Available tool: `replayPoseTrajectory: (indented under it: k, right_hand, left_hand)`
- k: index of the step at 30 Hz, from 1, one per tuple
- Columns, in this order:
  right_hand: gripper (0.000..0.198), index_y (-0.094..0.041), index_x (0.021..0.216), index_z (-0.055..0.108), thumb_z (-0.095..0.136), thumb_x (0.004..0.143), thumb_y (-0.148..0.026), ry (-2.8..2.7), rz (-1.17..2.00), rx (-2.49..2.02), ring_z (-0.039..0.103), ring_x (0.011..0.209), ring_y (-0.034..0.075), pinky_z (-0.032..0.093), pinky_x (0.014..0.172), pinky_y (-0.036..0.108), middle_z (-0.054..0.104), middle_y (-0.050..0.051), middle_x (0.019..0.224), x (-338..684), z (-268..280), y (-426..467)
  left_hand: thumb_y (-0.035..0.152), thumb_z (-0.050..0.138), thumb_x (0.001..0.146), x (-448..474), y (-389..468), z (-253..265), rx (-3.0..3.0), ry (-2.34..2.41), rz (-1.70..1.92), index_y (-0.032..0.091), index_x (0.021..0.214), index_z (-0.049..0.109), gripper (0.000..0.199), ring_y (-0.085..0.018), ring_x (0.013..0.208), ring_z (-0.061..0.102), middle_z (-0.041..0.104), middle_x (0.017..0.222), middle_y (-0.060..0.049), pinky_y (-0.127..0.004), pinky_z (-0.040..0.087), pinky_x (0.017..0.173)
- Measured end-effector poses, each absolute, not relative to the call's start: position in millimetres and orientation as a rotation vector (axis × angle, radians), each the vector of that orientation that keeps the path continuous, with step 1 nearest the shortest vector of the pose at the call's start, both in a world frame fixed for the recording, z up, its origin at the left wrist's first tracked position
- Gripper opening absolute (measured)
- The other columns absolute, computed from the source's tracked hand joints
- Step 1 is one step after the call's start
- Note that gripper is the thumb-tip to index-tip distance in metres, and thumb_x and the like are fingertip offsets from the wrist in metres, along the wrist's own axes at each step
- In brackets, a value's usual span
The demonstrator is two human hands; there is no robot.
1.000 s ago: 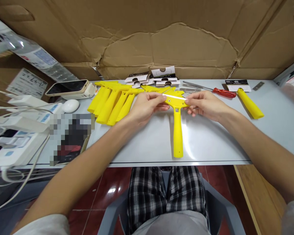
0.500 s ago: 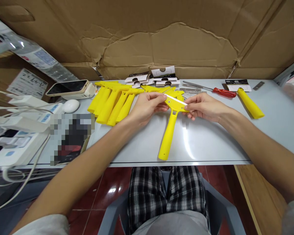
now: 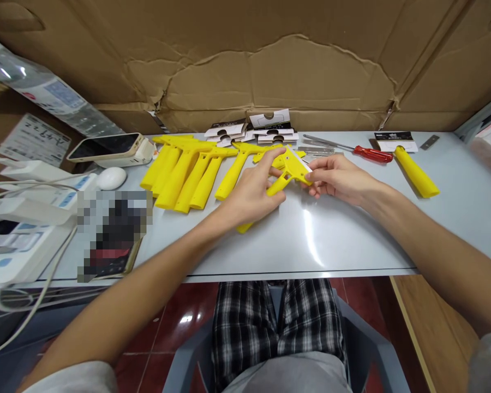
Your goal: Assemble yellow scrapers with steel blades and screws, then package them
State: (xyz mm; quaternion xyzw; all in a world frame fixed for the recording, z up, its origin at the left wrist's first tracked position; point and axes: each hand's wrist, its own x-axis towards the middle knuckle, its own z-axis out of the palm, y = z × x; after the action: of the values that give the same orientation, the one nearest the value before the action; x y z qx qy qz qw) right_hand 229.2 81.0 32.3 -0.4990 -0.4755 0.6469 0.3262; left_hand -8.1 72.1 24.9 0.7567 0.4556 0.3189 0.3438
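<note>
A yellow scraper (image 3: 293, 167) with a white strip along its head edge is held over the table, its handle slanting down to the left. My left hand (image 3: 249, 194) is closed about the handle and the near side of the head, covering part of both. At the head's right corner, my right hand (image 3: 341, 177) pinches the edge between thumb and fingers. Several more yellow scrapers (image 3: 184, 177) lie in a row left of my hands, and another yellow head shows partly behind the held one. Thin metal strips (image 3: 317, 146) lie just beyond my right hand.
A red-handled screwdriver (image 3: 372, 154), a yellow handle (image 3: 417, 172), a card (image 3: 396, 142) and a small metal blade (image 3: 429, 142) lie to the right. Folded cards (image 3: 270, 120) are at the back. Phones, a white mouse (image 3: 111, 178) and a power strip (image 3: 20, 245) crowd the left.
The scraper's handle has swung from pointing toward me to pointing left. My left hand has shifted from the head's left corner onto the handle; my right hand stays at the right corner.
</note>
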Motion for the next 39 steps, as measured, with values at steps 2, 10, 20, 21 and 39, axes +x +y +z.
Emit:
replayPoseTrajectory:
  k: [2, 10, 20, 21, 39]
  right_hand:
    - [0.022, -0.005, 0.104, 0.064, 0.071, 0.085, -0.015, -1.257, 1.709, -1.312, 0.064, 0.065, 0.009, 0.057, 0.060, 0.021, 0.071, 0.013, 0.094, 227, 34, 79]
    - [0.019, -0.008, 0.097, 0.060, 0.073, 0.085, -0.015, -1.287, 1.713, -1.292, 0.064, 0.066, 0.008, 0.056, 0.063, 0.020, 0.068, 0.010, 0.087, 225, 36, 76]
    - [0.064, -0.007, 0.118, 0.063, 0.071, 0.098, -0.068, -1.316, 1.573, -1.318, 0.064, 0.068, 0.011, 0.054, 0.062, 0.027, 0.068, 0.013, 0.090, 235, 37, 83]
    - [0.072, -0.007, 0.120, 0.063, 0.068, 0.097, -0.075, -1.334, 1.502, -1.325, 0.063, 0.068, 0.011, 0.053, 0.061, 0.026, 0.068, 0.014, 0.090, 239, 39, 86]
    - [0.020, -0.018, 0.106, 0.086, 0.072, 0.092, -0.022, -2.471, 0.507, -1.713, 0.061, 0.086, 0.007, 0.043, 0.089, 0.023, 0.074, 0.003, 0.104, 270, 47, 95]
  left_hand:
    - [0.018, 0.075, 0.083, -8, 72, 22, 2.152, 1.245, 0.783, 0.026, 0.168, 0.050, 0.089, -0.028, 0.103, 0.075, 0.076, 0.127, -0.011, -0.040, 0.059, 0.096]
    - [0.029, 0.060, 0.102, -7, 71, 18, 2.564, 1.293, 0.607, 0.010, 0.168, 0.051, 0.070, -0.035, 0.124, 0.072, 0.077, 0.136, -0.020, -0.048, 0.056, 0.111]
    - [0.025, 0.066, 0.092, -7, 74, 27, 2.405, 1.382, 0.723, 0.012, 0.156, 0.066, 0.065, -0.026, 0.093, 0.074, 0.080, 0.110, -0.012, -0.040, 0.058, 0.095]
    - [0.025, 0.068, 0.090, -7, 74, 30, 2.300, 1.385, 0.755, 0.013, 0.154, 0.068, 0.065, -0.023, 0.084, 0.072, 0.079, 0.107, -0.009, -0.038, 0.059, 0.090]
    - [0.014, 0.074, 0.076, -9, 93, 25, 0.889, 0.700, 0.684, 0.023, 0.088, 0.044, 0.033, -0.004, 0.043, 0.048, 0.063, 0.076, 0.003, -0.015, 0.036, 0.036]
